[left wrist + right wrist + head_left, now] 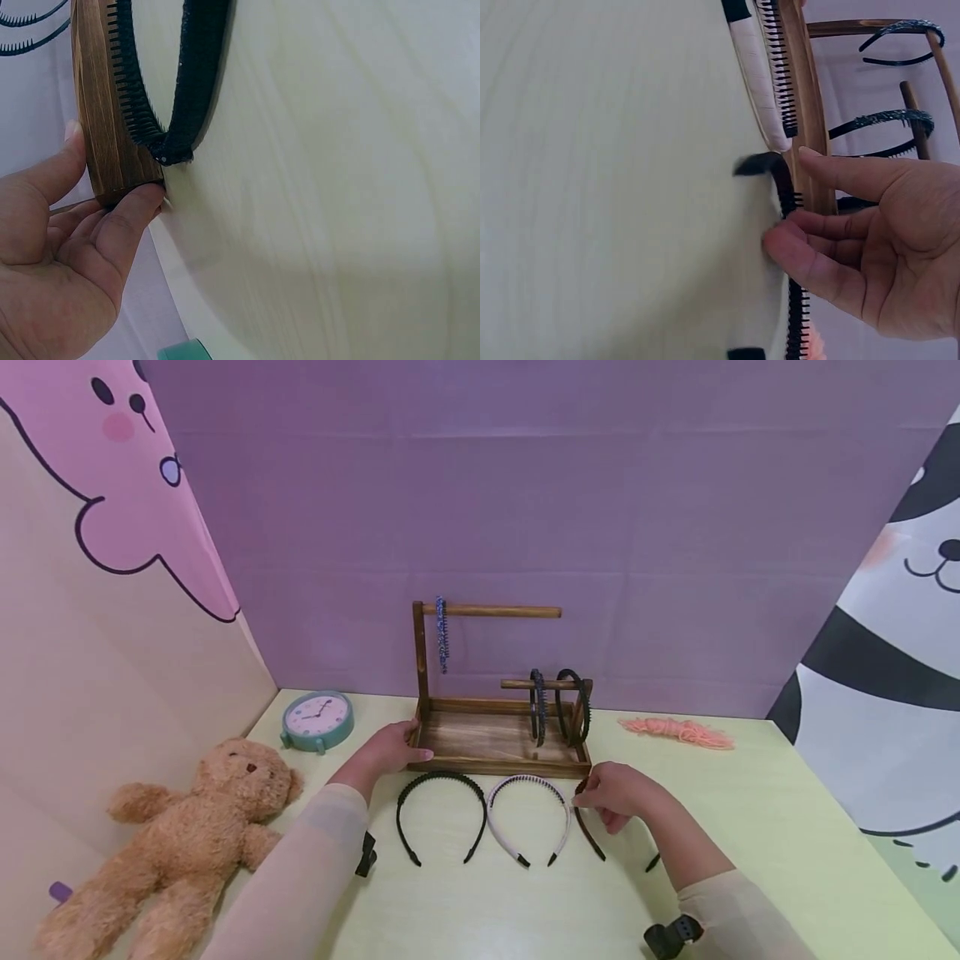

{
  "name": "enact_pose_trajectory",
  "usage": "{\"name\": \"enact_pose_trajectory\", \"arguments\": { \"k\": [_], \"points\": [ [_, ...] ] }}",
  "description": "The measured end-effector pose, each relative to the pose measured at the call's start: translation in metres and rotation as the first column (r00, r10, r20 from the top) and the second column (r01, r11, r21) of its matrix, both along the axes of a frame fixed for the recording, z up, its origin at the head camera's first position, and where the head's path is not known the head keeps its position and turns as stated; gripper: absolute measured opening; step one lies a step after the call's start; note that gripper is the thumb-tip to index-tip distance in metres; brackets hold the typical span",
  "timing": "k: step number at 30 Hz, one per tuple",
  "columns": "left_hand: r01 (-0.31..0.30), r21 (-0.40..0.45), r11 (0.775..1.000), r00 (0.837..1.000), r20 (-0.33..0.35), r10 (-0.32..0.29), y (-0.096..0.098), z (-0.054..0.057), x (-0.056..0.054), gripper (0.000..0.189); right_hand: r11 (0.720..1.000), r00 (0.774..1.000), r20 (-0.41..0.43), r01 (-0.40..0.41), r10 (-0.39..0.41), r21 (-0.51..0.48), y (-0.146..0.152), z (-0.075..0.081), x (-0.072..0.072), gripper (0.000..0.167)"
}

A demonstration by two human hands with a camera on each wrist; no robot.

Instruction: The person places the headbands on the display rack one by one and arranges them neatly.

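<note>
L hand point(386, 750) on rack point(487, 767); R hand point(618, 791) at brown band point(589, 837)
L pinches rack's left end; band at R fingertips, nr rack's right front; can't tell if pinched.

The right hand point(618, 795) partly hides one headband point(794, 315) — the teddy bear point(187, 835) is cut off below.

The rack point(480, 735) is coloured brown and streaked with darker grain. High on the rack, the upper headband point(442, 635) is speckled in blue. Before the rack, the pale headband point(756, 79) is coloured whitish lilac and tipped in black. Left of the rack, the clock point(317, 716) is edged in teal, and the bear point(198, 835) is coloured tan. Right of the rack, the yarn point(678, 732) is tinted peach. Beneath the rack, the table point(487, 910) is coloured pale yellow.
</note>
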State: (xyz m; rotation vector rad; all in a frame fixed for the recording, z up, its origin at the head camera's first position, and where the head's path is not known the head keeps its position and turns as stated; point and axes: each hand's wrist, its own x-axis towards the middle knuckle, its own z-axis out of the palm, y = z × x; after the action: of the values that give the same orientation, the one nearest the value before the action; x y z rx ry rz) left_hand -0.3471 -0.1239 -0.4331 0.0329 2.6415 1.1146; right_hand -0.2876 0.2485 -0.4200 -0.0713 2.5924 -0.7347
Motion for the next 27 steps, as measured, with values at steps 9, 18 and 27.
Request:
{"name": "enact_pose_trajectory", "arguments": {
  "k": [9,18,27],
  "points": [
    [-0.011,0.007,1.000,1.000,0.006,0.011,0.001,0.002,0.002,0.081,0.991,0.997,-0.021,0.078,-0.076,0.106,-0.008,-0.005,-0.007,0.043],
    [-0.010,0.010,1.000,1.000,0.003,0.010,0.002,0.001,0.002,0.081,0.993,0.998,-0.012,0.061,-0.060,0.099,-0.006,-0.003,-0.003,0.029],
    [-0.014,0.015,1.000,1.000,0.011,0.014,0.002,0.002,0.002,0.081,0.998,0.998,-0.016,0.059,-0.059,0.016,0.007,0.011,0.003,0.027]
  ]
}}
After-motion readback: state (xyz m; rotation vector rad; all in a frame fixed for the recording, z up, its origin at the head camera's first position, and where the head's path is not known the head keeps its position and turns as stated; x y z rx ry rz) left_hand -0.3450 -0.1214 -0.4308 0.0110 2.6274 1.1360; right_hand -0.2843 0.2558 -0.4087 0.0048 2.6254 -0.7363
